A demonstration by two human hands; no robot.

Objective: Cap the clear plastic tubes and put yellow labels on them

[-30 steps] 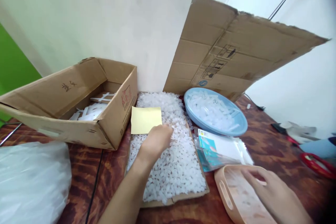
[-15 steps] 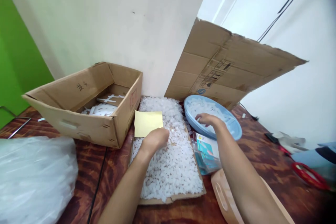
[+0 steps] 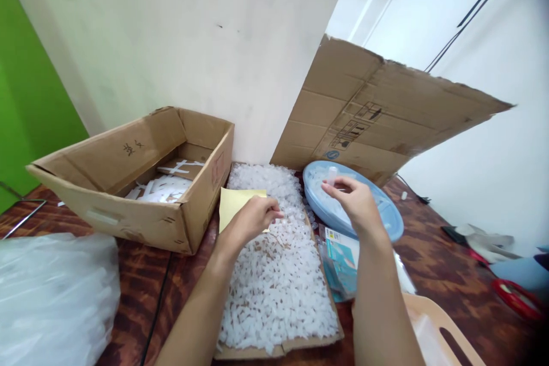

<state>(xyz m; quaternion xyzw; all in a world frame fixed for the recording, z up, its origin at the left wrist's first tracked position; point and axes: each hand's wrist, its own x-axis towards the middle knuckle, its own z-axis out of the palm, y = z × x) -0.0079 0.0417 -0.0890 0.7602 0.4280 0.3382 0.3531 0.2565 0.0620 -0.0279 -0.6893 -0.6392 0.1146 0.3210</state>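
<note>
My right hand (image 3: 354, 200) is raised at the near rim of the blue basin (image 3: 397, 223). Thumb and fingertips pinch a small translucent plastic tube (image 3: 332, 174), held upright. More clear pieces lie in the basin behind it. My left hand (image 3: 256, 217) hovers above a cardboard sheet (image 3: 311, 343) covered with small white translucent pieces (image 3: 278, 280). Its fingers are pressed together; whatever may be between them is too small to make out. Beside and partly behind that hand is a yellow paper square (image 3: 234, 201).
An open cardboard box (image 3: 210, 189) with white strips stands at left, above a filled plastic bag (image 3: 55, 297). Blue-green packets (image 3: 341, 257) and a beige plastic bin (image 3: 433, 311) are at right. A large cardboard panel (image 3: 364, 91) leans against the wall behind.
My right hand has lifted out of the basin, now pinching the tube. The left hand has shifted slightly, still closed above the white pieces. The camera view has moved a little.
</note>
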